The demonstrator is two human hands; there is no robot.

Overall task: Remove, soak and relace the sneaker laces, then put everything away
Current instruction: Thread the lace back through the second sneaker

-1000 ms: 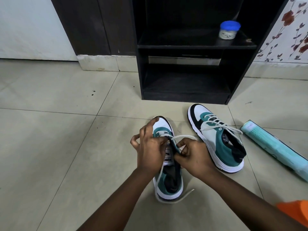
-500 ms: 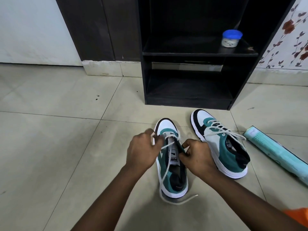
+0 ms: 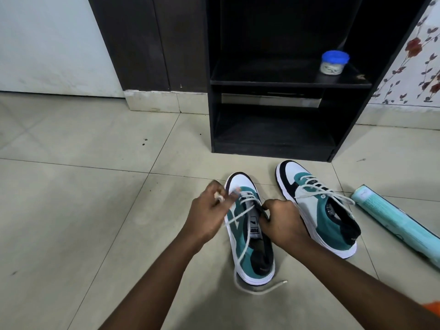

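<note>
On the pale tiled floor (image 3: 71, 210) stand two white, teal and black low-top sneakers, toes pointing away toward a black wooden open shelf unit (image 3: 273, 129); the nearer sneaker (image 3: 250, 256) sits between the person's forearms, and the second sneaker (image 3: 316, 210) stands just to its right, angled outward, its own off-white lace (image 3: 316, 189) threaded through the eyelets with loose ends trailing to the right. The left hand (image 3: 209, 215) is beside the nearer sneaker's toe, fingers curled and pinching the tip of that shoe's off-white flat lace (image 3: 240, 236), though this hand is blurred so the exact grip is hard to read; from the pinch the lace runs back across the teal side panel, loops on the floor behind the heel and ends in a free tip to the right of the heel. The right hand (image 3: 283, 225) has its fingers curled on the right edge of the shoe's opening next to the tongue, gripping the upper there. A pale teal cardboard box (image 3: 392, 222) lies on the floor to the right of the second sneaker; a small clear jar with a blue lid (image 3: 334, 61) stands on the upper shelf of the unit; a wall with a red floral pattern (image 3: 416, 63) shows at the far right.
</note>
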